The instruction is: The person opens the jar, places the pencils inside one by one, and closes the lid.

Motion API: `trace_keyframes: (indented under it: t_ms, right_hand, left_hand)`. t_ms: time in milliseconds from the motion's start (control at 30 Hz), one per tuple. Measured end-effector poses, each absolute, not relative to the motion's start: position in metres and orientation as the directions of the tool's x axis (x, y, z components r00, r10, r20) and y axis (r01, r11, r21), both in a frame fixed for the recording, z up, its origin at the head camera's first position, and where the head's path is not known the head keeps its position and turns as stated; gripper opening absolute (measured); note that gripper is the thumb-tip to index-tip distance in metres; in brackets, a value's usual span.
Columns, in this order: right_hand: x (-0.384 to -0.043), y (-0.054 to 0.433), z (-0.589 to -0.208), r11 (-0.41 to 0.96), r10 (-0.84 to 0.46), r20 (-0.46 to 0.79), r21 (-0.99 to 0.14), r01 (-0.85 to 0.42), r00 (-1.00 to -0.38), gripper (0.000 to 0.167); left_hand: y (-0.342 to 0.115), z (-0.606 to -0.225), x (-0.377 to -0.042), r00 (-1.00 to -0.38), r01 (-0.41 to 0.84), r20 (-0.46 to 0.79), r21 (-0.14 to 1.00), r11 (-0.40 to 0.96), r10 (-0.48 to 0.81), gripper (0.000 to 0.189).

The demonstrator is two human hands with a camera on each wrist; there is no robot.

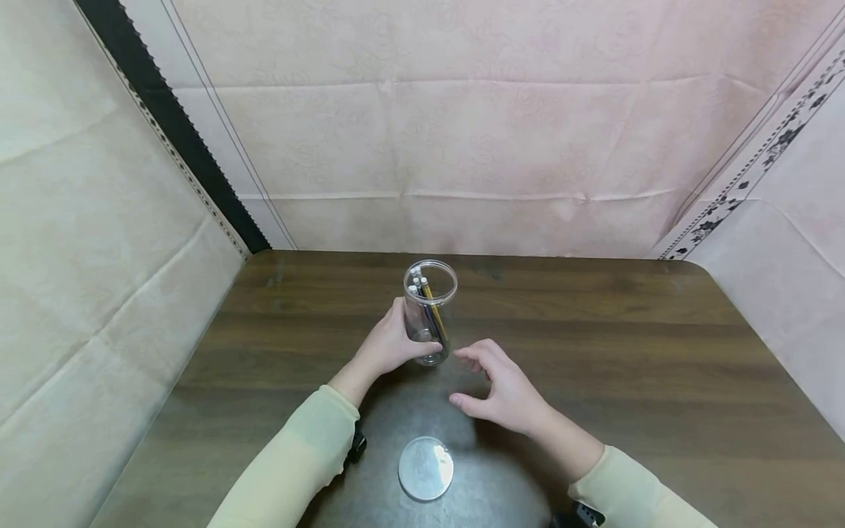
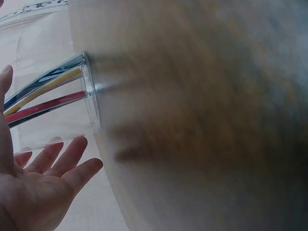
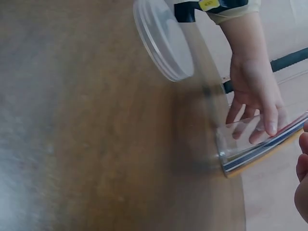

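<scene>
A clear cylindrical jar [image 1: 412,319] stands upright near the table's far edge. Inside it several pencils [image 1: 430,306] lean, and the left wrist view shows a red pencil [image 2: 53,107] and a yellow one [image 2: 53,86] among them. My left hand [image 1: 389,341] holds the jar from its left side, thumb in front and fingers behind, as the right wrist view also shows. To the right of the jar, apart from it, my right hand [image 1: 498,389] hovers with loosely bent fingers and nothing in them. A round clear lid [image 1: 425,469] lies on the table between the forearms.
The brown wooden table [image 1: 594,337] has a rounded far right corner. Pale patterned cloth [image 1: 462,147] hangs behind it and on both sides. A dark strip [image 1: 191,125] runs down the cloth at the left.
</scene>
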State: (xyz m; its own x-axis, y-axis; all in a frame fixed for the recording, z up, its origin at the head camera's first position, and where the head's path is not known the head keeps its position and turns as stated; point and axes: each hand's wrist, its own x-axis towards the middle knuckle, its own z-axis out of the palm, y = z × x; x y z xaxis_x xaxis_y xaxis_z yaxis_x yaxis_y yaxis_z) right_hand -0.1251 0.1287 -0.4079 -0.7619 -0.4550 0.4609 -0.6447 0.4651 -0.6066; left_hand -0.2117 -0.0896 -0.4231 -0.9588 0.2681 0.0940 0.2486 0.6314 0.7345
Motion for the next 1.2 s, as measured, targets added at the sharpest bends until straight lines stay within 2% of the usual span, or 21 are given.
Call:
trace_keyframes:
  t_ms: [933, 1200]
  right_hand:
    - [-0.104, 0.120, -0.426, 0.470, -0.655, 0.315, -0.541, -0.698, -0.686, 0.065]
    - [-0.099, 0.115, -0.435, 0.493, -0.702, 0.301, -0.450, -0.745, -0.646, 0.073]
  left_hand:
    - [-0.088, -0.419, -0.210, -0.961, 0.239, 0.081, 0.724, 0.648, 0.264, 0.083]
    - [-0.089, -0.421, -0.211, -0.961, 0.242, 0.083, 0.719, 0.651, 0.265, 0.085]
